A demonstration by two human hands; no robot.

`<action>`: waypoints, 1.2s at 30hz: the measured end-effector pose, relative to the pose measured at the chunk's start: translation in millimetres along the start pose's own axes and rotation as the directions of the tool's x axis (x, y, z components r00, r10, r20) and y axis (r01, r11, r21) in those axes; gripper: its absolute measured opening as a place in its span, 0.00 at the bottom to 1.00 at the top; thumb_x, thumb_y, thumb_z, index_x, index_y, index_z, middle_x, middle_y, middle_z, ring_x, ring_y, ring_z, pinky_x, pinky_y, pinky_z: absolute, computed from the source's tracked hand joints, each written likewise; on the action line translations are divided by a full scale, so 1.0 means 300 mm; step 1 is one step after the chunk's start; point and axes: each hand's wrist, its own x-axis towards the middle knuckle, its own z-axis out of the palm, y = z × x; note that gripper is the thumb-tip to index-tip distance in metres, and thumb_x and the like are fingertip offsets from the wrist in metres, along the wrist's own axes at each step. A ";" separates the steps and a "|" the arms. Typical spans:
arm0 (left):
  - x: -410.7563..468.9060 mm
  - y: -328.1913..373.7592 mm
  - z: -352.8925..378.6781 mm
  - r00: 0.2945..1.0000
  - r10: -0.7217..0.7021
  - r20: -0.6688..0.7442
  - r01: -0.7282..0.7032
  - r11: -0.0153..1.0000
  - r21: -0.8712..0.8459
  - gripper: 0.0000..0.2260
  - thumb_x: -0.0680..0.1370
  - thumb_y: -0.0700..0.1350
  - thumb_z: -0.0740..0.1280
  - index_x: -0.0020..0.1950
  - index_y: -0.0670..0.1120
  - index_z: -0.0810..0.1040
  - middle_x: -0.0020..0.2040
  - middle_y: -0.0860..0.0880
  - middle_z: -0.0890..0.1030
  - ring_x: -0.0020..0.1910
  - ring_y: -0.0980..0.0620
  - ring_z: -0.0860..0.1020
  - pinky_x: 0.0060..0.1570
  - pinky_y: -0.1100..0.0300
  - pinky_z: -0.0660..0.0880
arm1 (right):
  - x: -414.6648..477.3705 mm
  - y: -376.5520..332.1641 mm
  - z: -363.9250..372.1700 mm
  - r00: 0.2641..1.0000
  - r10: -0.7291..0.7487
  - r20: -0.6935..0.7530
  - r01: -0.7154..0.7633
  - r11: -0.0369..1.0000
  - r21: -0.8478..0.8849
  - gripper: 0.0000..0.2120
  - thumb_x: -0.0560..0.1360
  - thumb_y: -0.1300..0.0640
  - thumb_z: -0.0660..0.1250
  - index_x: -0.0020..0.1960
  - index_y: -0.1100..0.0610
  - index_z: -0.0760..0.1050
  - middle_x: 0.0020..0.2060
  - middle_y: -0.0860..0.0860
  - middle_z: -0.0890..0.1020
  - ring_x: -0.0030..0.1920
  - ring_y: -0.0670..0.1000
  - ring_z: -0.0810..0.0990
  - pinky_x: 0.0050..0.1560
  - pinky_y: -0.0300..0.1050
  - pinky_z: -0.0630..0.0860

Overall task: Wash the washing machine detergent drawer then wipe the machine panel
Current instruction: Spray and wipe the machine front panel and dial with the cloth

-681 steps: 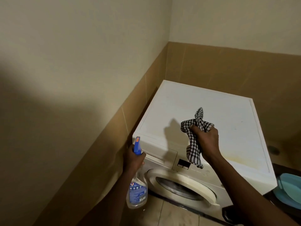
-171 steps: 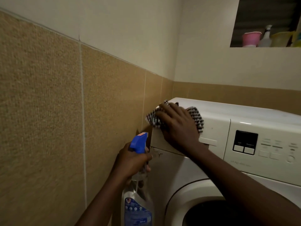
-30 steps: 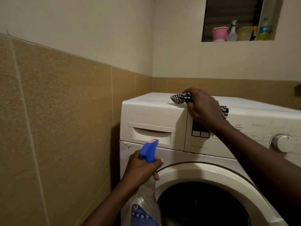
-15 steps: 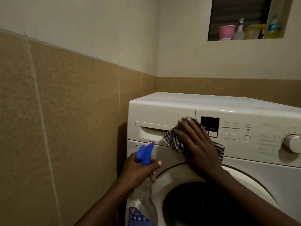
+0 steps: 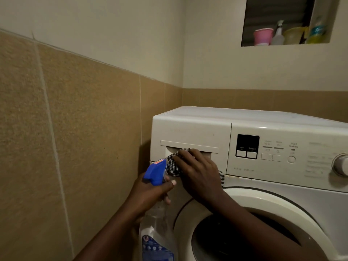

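Note:
A white front-loading washing machine (image 5: 244,117) stands in the corner. Its detergent drawer (image 5: 190,132) is at the upper left of the front, closed. My right hand (image 5: 199,174) presses a black-and-white checked cloth (image 5: 174,167) against the drawer's handle recess, fingers spread over the cloth. My left hand (image 5: 150,193) holds a clear spray bottle (image 5: 156,238) with a blue trigger head, just left of and below the cloth. The control panel (image 5: 282,153) with a dark display, buttons and a round dial lies to the right.
A tan tiled wall (image 5: 75,129) runs close along the machine's left side. The round door (image 5: 263,223) with its dark opening is below my arms. A wall niche (image 5: 282,34) at the upper right holds a pink cup, bottles and a tub.
My right hand has slid the cloth left and slightly up, from below the display to the drawer's handle recess. The left hand with the bottle has stayed at about the same place.

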 end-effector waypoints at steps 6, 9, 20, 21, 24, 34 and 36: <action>-0.013 -0.016 -0.030 0.999 -0.043 0.027 0.042 0.998 0.055 0.12 0.73 0.41 0.74 0.53 0.39 0.78 0.37 0.44 0.81 0.32 0.47 0.80 0.40 0.54 0.78 | -0.065 0.041 -0.060 0.981 0.190 0.032 -0.192 0.980 0.048 0.24 0.62 0.56 0.75 0.57 0.49 0.80 0.55 0.44 0.81 0.52 0.51 0.77 0.30 0.41 0.72; -0.011 -0.024 -0.036 0.998 -0.048 0.036 0.045 0.996 0.072 0.11 0.74 0.42 0.74 0.53 0.39 0.78 0.37 0.44 0.81 0.32 0.48 0.80 0.38 0.58 0.79 | -0.074 0.032 -0.062 0.977 0.211 0.017 -0.211 0.976 0.049 0.24 0.60 0.56 0.77 0.56 0.50 0.81 0.54 0.44 0.82 0.51 0.52 0.78 0.28 0.40 0.72; -0.010 -0.013 -0.012 0.999 -0.041 -0.002 0.041 0.999 0.000 0.08 0.74 0.35 0.72 0.51 0.36 0.77 0.33 0.43 0.80 0.31 0.44 0.80 0.44 0.48 0.77 | 0.040 -0.062 0.023 0.998 0.024 0.056 -0.027 0.999 0.047 0.21 0.69 0.57 0.70 0.62 0.55 0.76 0.59 0.51 0.79 0.55 0.53 0.78 0.38 0.43 0.77; -0.012 -0.013 -0.012 0.999 -0.040 -0.002 0.040 0.999 0.003 0.08 0.74 0.34 0.72 0.51 0.36 0.77 0.32 0.42 0.79 0.30 0.44 0.80 0.43 0.49 0.77 | 0.038 -0.061 0.021 0.998 0.000 0.069 -0.003 0.999 0.052 0.20 0.70 0.57 0.70 0.62 0.55 0.76 0.59 0.50 0.79 0.55 0.53 0.77 0.39 0.44 0.76; -0.010 -0.015 -0.019 0.999 -0.046 -0.002 0.046 0.999 0.000 0.08 0.74 0.34 0.71 0.52 0.36 0.77 0.33 0.43 0.80 0.30 0.46 0.80 0.41 0.51 0.77 | 0.016 -0.039 -0.012 0.993 0.084 0.086 -0.087 0.996 0.034 0.19 0.67 0.56 0.71 0.57 0.52 0.77 0.55 0.47 0.78 0.50 0.52 0.75 0.35 0.43 0.71; -0.005 -0.026 -0.048 0.999 -0.046 0.021 0.044 0.997 0.058 0.08 0.74 0.36 0.72 0.52 0.38 0.78 0.38 0.43 0.81 0.33 0.46 0.81 0.49 0.44 0.80 | -0.060 -0.003 -0.065 0.968 0.236 0.089 -0.238 0.971 0.012 0.24 0.60 0.58 0.77 0.56 0.50 0.78 0.53 0.44 0.80 0.51 0.51 0.76 0.24 0.40 0.66; -0.004 -0.025 -0.046 0.998 -0.055 0.010 0.055 0.998 0.038 0.08 0.74 0.35 0.72 0.52 0.38 0.78 0.36 0.44 0.81 0.32 0.46 0.81 0.49 0.43 0.80 | -0.028 -0.020 -0.052 0.971 0.215 0.103 -0.218 0.976 0.019 0.21 0.62 0.58 0.75 0.55 0.51 0.78 0.52 0.45 0.80 0.50 0.51 0.77 0.26 0.39 0.64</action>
